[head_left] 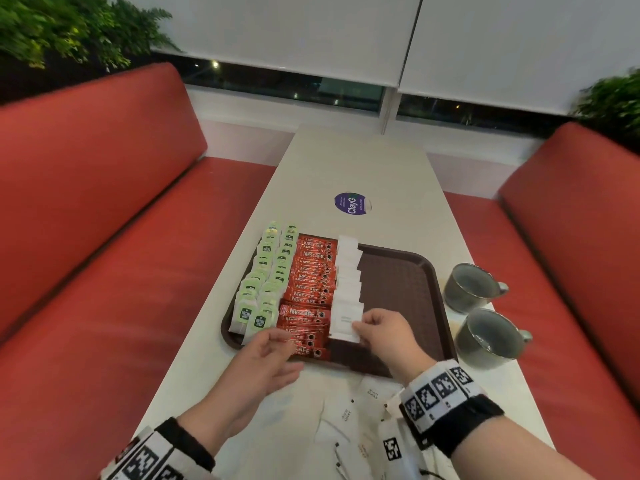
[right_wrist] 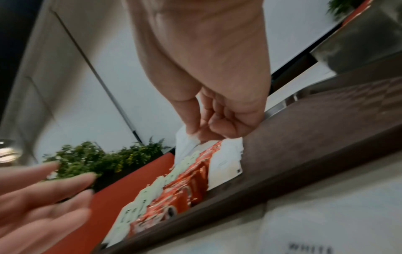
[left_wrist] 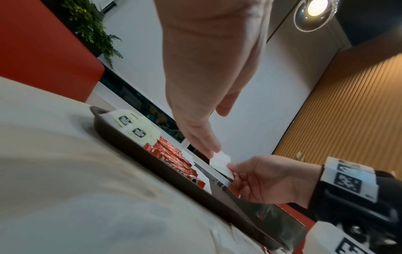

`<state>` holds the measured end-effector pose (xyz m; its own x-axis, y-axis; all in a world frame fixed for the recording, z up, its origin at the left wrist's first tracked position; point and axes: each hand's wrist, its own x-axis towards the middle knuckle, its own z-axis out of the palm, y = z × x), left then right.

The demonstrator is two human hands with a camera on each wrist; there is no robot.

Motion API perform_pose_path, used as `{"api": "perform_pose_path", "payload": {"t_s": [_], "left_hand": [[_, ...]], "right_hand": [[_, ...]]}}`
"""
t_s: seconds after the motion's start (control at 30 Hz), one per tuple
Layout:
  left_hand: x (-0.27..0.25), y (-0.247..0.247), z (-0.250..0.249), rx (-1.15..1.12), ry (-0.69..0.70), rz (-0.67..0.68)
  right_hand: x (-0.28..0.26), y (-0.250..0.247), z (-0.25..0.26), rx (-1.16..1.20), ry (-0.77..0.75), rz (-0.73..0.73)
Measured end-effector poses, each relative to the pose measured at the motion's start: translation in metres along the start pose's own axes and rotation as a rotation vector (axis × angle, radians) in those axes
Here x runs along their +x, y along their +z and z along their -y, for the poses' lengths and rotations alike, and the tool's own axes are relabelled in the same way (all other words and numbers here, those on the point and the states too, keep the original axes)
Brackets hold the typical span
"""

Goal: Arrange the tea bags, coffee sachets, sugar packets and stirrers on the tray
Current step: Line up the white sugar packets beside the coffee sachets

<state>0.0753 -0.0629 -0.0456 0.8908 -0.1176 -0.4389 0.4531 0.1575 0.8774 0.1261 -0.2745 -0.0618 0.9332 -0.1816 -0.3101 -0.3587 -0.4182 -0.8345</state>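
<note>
Brown tray (head_left: 408,271) holds sachet rows; right hand (head_left: 384,332) pinches sugar packet (head_left: 358,332), left hand (head_left: 263,362) open

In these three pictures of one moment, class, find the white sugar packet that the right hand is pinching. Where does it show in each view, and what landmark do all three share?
Head: the sugar packet lies low centre, at the near end of the white row.
Left wrist: sugar packet right of centre, above the right hand.
Right wrist: sugar packet centre, under the fingertips.
Shared landmark: the red Nescafe sachets beside it.
</note>
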Motion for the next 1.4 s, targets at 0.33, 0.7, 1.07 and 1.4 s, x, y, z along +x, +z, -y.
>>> {"api": "perform_pose_path", "payload": {"t_s": [0.33, 0.7, 1.07, 1.4], "left_hand": [[-0.025, -0.022, 0.005, 0.0, -0.02, -0.103], [-0.051, -0.028, 0.014, 0.101, 0.001, -0.147], [-0.044, 0.043, 0.042, 0.962, 0.187, 0.101], [-0.016, 0.144, 0.077, 1.393, 0.289, 0.222]], "right_hand": [[0.038, 0.008, 0.01, -0.279, 0.39, 0.16], [-0.016, -0.028, 0.01, -0.251, -0.001, 0.007], [-0.152, -0.127, -0.103, -0.231, -0.029, -0.136], [-0.182, -0.125, -0.161, -0.464, -0.255, 0.006]]}}
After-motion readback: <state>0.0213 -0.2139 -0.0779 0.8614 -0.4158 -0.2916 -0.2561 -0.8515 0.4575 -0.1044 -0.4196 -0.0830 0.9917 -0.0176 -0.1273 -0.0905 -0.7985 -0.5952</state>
